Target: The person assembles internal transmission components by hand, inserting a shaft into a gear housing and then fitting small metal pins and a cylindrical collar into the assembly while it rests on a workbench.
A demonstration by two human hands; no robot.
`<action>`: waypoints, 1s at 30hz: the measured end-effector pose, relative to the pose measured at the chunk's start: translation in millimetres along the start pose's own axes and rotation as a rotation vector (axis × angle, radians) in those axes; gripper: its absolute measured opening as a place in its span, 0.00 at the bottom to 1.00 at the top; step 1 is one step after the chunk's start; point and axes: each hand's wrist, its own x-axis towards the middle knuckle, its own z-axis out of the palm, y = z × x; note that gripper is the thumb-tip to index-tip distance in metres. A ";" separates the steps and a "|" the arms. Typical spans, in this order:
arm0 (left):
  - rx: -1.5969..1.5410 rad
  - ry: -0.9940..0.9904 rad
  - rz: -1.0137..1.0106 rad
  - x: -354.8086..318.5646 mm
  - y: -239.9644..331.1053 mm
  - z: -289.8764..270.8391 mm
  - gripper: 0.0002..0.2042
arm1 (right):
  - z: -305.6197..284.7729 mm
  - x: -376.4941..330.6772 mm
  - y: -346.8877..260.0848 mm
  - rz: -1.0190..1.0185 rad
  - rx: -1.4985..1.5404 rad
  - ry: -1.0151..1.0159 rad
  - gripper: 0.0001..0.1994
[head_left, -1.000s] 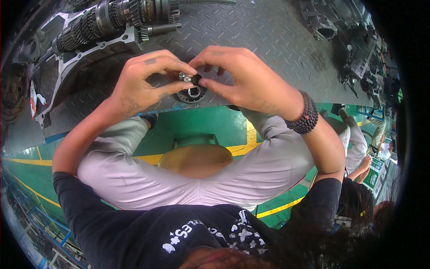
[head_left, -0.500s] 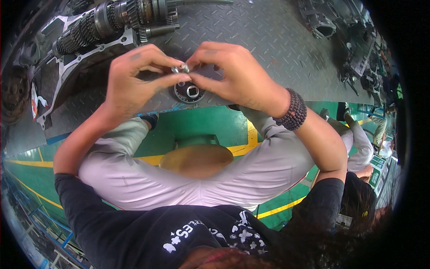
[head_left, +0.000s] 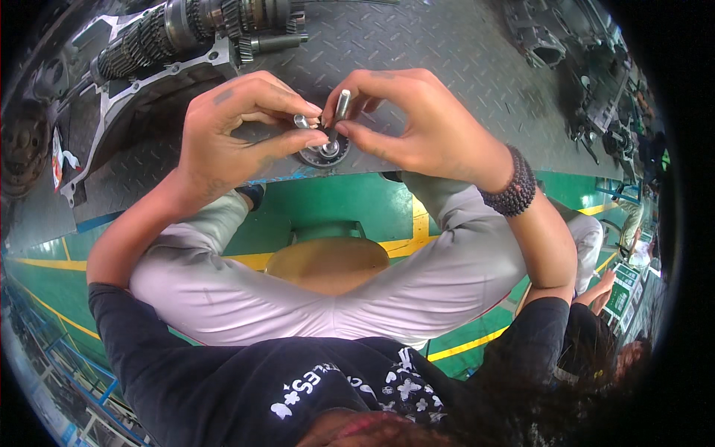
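My left hand [head_left: 242, 134] pinches a short shiny metal pin [head_left: 300, 121] between thumb and fingers. Opposite it, my right hand [head_left: 398, 123] grips another bright metal pin [head_left: 343, 104], which sticks up past the thumb. A small gap separates the two sets of fingertips. Just under them, on the bench's near edge, lies a dark round disc [head_left: 340, 158] with a shiny metal centre; my fingers partly cover it. Whether the pins belong to one kind of part I cannot tell.
A gear shaft [head_left: 175, 33] rests in an open metal housing [head_left: 153, 88] at the far left of the treadplate bench [head_left: 439, 45]. More metal castings [head_left: 540, 45] lie far right. A round stool [head_left: 328, 264] stands under the bench edge. Another person's hand [head_left: 603, 287] shows at right.
My hands have drawn apart, the right one moving right, so two separate metal pieces show. The disc's centre, a square hole before, looks round and shiny. The view has shifted slightly.
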 end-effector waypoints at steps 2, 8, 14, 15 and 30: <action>0.007 -0.012 -0.001 1.0 0.7 -0.2 0.20 | 0.0 0.8 -0.6 -0.020 -0.001 -0.006 0.09; 0.084 -0.154 -0.092 6.8 0.9 1.3 0.14 | -2.0 -4.7 0.8 0.024 -0.005 -0.069 0.08; 0.127 -0.153 -0.110 2.0 -14.0 7.0 0.12 | 1.1 -4.6 4.3 0.130 0.189 0.179 0.09; 0.148 -0.148 -0.151 3.0 -12.1 7.7 0.11 | 0.0 -4.8 4.6 0.129 0.189 0.178 0.09; 0.484 -0.305 -0.405 4.3 35.0 -17.8 0.12 | -18.7 -12.5 -13.0 0.150 -0.127 -0.119 0.08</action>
